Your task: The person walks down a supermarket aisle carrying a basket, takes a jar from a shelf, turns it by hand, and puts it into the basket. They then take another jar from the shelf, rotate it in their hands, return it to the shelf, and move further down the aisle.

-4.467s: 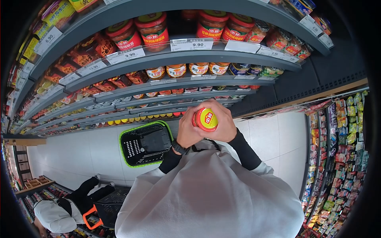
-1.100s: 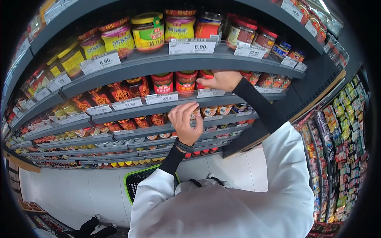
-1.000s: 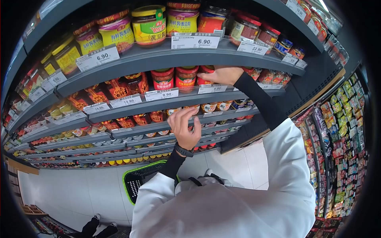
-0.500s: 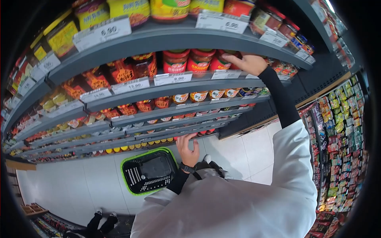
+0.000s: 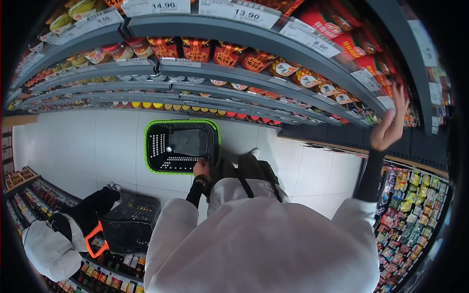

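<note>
My right hand (image 5: 391,122) is raised at the shelf edge, fingers stretched out and thumb apart. Its fingertips are at the end of a row of red-labelled jars (image 5: 370,65); I cannot tell whether they touch the last one. Nothing shows in its palm. My left hand (image 5: 201,167) hangs low in front of my body with fingers curled in, and I see nothing in it. Beneath it, partly overlapped by the hand in view, a black shopping basket (image 5: 181,120) with a green rim stands on the floor.
Curved-looking shelves (image 5: 220,68) of jars with price tags (image 5: 163,6) run across the front. Hanging packets (image 5: 413,195) line the right side. At lower left another person (image 5: 53,244) is beside a dark cart (image 5: 129,215) with an orange handle. Light tiles (image 5: 112,141) cover the floor.
My view has swung, so the shelves now slant at the right. My right hand, earlier over a red-labelled jar, now reaches with straightened fingers. My left hand has dropped to the basket's near side and curled.
</note>
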A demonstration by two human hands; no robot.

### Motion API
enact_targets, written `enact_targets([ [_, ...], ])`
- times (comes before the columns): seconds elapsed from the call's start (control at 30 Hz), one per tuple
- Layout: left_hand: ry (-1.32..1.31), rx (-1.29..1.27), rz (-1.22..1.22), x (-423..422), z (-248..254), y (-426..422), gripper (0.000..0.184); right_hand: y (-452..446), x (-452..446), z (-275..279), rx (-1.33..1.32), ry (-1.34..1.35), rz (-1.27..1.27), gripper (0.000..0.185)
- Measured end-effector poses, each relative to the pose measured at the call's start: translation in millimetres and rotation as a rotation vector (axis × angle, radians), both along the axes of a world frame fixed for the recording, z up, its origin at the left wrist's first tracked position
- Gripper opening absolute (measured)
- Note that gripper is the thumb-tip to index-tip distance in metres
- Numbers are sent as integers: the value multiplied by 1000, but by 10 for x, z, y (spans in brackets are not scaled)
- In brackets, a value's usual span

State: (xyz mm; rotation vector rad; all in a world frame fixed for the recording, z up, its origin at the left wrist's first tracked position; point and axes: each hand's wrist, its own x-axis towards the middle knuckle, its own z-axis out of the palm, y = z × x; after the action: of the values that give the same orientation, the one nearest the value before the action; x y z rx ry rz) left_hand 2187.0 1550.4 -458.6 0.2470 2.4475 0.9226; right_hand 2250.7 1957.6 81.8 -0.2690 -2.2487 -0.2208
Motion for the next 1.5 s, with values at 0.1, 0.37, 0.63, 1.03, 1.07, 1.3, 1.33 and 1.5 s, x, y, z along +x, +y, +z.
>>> enact_targets([
  [0.1,-507,57,328,240,-1088,-624,30,-223,417,-543,-44,-12,-2,29],
  [0.37,-998,124,797,592,-1721,-780,35,-1035,935,-2057,-803,-256,-91,18],
  [0.63,-896,-7,299,525,-3122,-1181,54,-1367,1989,-3433,-1113,-381,-279,18],
  [1.03,-771,-72,478,480,-3240,-1225,20,-1432,3893,-4363,-1222,-440,-850,25],
  [1.07,-789,-39,627,476,-3202,-1200,24,-1457,4039,-4414,-1218,-459,-878,25],
  [1.3,-715,84,1178,545,-2746,-1055,63,-1525,4454,-4572,-1165,-534,-909,20],
  [1.33,-668,75,1188,506,-2757,-1143,51,-1531,4466,-4595,-1177,-525,-904,20],
  [1.5,-730,361,1245,397,-2533,-1257,35,-1583,4526,-4681,-1176,-641,-857,18],
])
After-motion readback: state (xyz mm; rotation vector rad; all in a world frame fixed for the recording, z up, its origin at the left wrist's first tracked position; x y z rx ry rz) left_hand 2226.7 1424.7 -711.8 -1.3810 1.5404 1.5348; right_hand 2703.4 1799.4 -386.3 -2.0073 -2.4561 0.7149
